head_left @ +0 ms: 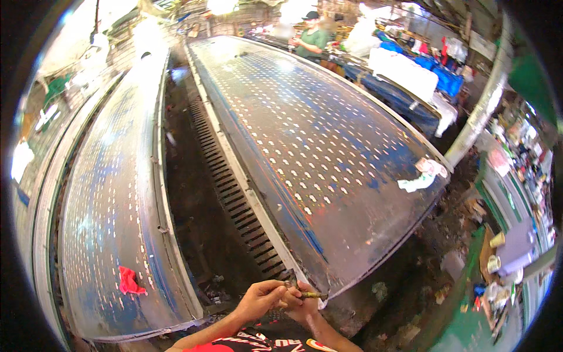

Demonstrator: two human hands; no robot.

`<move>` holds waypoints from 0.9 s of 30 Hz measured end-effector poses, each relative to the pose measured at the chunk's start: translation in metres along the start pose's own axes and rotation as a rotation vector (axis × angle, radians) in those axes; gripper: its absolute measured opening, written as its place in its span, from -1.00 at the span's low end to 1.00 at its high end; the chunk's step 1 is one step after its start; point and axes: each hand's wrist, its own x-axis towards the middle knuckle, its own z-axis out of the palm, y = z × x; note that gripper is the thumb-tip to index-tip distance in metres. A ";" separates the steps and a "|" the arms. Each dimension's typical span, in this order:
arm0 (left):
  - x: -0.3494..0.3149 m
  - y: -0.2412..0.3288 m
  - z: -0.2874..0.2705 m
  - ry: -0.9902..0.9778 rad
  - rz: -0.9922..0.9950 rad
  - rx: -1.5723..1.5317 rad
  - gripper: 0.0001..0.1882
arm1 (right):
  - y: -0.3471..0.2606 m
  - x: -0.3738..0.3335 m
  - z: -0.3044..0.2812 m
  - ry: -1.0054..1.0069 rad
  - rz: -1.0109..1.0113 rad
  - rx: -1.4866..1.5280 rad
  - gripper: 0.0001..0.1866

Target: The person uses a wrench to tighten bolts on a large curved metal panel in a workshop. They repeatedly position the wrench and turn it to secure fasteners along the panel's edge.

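Slender yellow-brown stick [315, 295] is grasped by the right hand [300, 311] beside the near corner of the right table [355, 234]; the left hand [262, 301] bunches its fingers close by, but whether they grip the stick I cannot tell. Pale lettering, partly cropped, marks the black-and-red shirt [267, 337] below. Beyond, a slatted grating [236, 201] runs between the tables' edges, and a red cloth [130, 280] lies toward the left table's [97, 314] near end.

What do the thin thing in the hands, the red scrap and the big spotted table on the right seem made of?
Thin piece: perhaps metal or wood; yellowish-brown, stiff-looking, too small to tell.
Red scrap: probably cloth, matte, given its soft folds.
Spotted table: top possibly metal or coated board, dark and smudged with faint sheen.
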 end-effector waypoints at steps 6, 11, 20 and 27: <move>0.042 0.023 -0.048 0.430 0.177 -0.208 -0.66 | -0.017 0.090 0.049 0.161 -0.081 -0.586 -0.56; 0.090 0.050 -0.133 0.519 0.217 -0.225 -0.69 | -0.009 0.221 0.082 0.287 -0.368 -0.683 -0.74; 0.107 0.108 -0.327 0.787 0.429 -0.558 -0.67 | 0.048 0.413 0.160 -0.253 -0.273 -1.395 -0.29; 0.099 0.118 -0.422 0.951 0.534 -1.028 -0.74 | 0.071 0.511 0.194 -0.463 -0.241 -1.798 -0.52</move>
